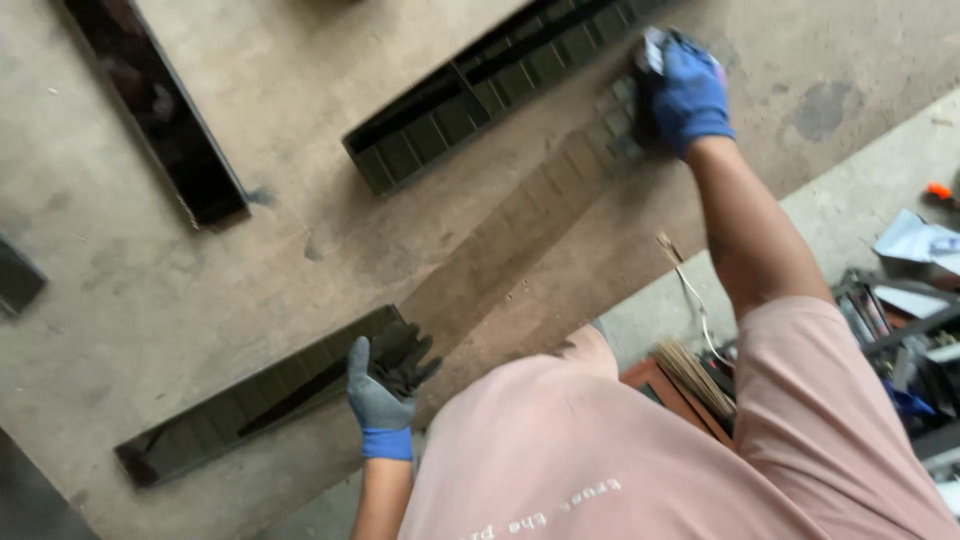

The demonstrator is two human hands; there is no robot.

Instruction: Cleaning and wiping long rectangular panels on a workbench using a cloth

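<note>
Head view: a person in a pink shirt bends over a brown surface (300, 230) on which long dark slotted trays lie. The left hand (385, 385), in a grey and blue glove, lies with fingers spread and its grip open on the right end of the near tray (250, 400), whose shallow cells look empty. The right hand (688, 92), in a blue glove, has its grip closed on the top end of a long slanting strip (530, 215), blurred by motion, that runs down toward the left hand. A second tray (480, 90) lies above, its divided cells also bare as far as can be told. A dark bar (160, 110) lies at upper left. On the floor at right sit tools and papers (915, 300), too cluttered to count.
</note>
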